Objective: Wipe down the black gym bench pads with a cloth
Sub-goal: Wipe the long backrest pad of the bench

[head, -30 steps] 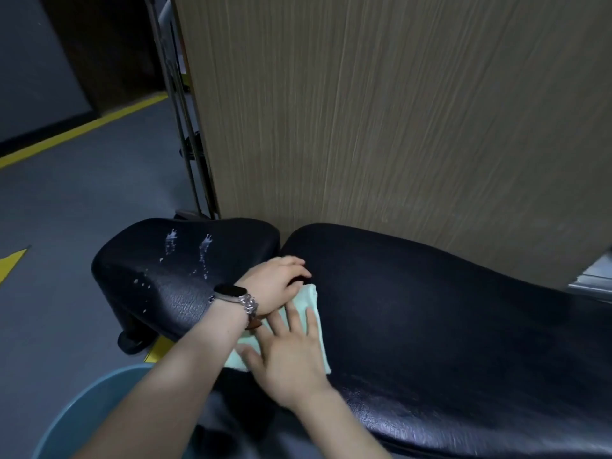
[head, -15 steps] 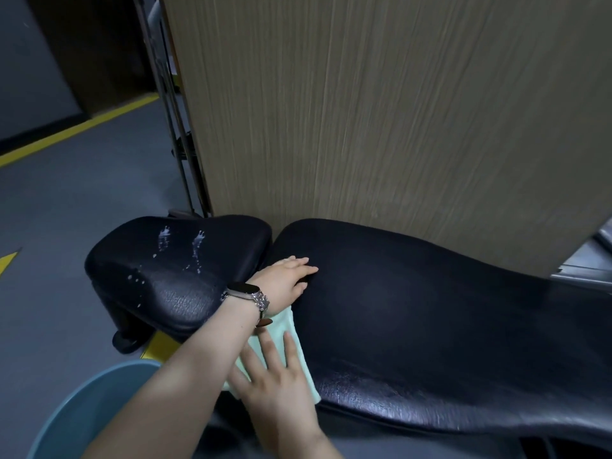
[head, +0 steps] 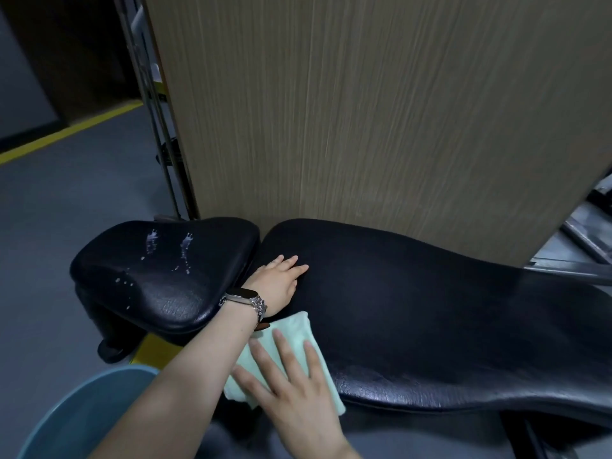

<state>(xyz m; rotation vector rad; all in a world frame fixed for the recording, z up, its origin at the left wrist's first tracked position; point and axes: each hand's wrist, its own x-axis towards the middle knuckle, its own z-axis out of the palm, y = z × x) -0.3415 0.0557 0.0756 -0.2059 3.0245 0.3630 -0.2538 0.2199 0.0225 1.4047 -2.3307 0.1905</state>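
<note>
Nearest you, at the bottom left, the rim of a blue basin (head: 66, 415) curves into view on the grey floor (head: 49, 226). Your right hand (head: 294, 389) lies flat with fingers spread on a pale green cloth (head: 298, 329), pressing it onto the near left edge of the long black pad (head: 447, 319); it grips nothing, only presses down. The cloth hangs partly over the pad's near edge.

Your left arm crosses in from the left, a watch (head: 243, 298) on its wrist. Your left hand (head: 278, 279) rests open, palm down, on the left end of the long pad, just beyond the cloth and next to the gap between the two pads.

Left of that gap sits the shorter black pad (head: 165, 276), with white splashes and droplets (head: 152, 240) on its top. The long pad's leather looks creased and shiny along the near side.

Behind both pads stands a wood-grain panel (head: 364, 111). At far left a yellow line (head: 66, 134) runs across the floor before a dark wall.
</note>
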